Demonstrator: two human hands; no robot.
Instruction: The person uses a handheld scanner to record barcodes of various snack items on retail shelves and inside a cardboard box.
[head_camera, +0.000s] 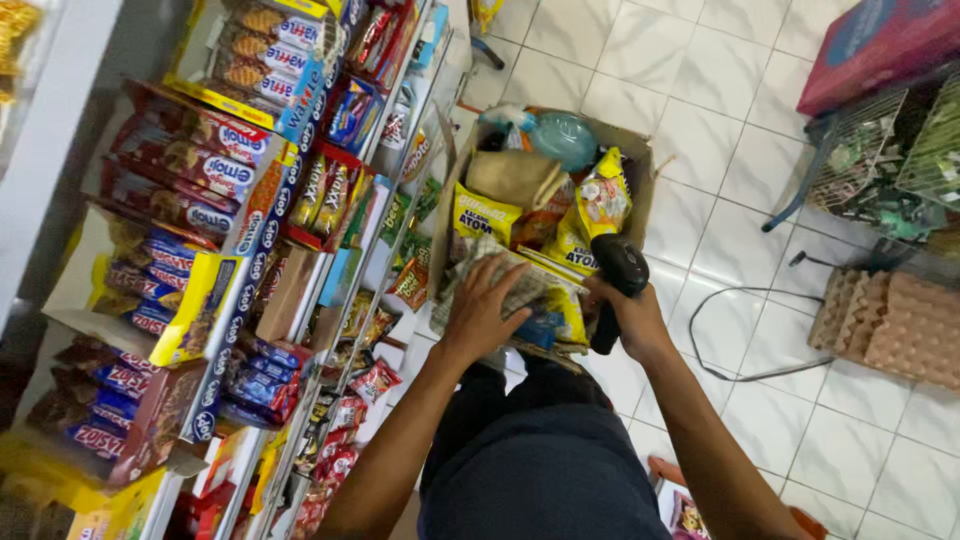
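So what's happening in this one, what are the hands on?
A person stands over an open cardboard box of snack packets on the tiled floor, beside shelves stocked with biscuits and sweets. The left hand lies flat on the packets at the box's near edge. The right hand grips a black handheld scanner held over them.

- Barcode scanner (620, 268): black.
- Snack packets (482, 214): yellow.
- Cardboard box (637, 185): brown.
- Floor tiles (700, 90): white, grey grout.
- Egg trays (895, 325): pinkish-brown, dimpled.
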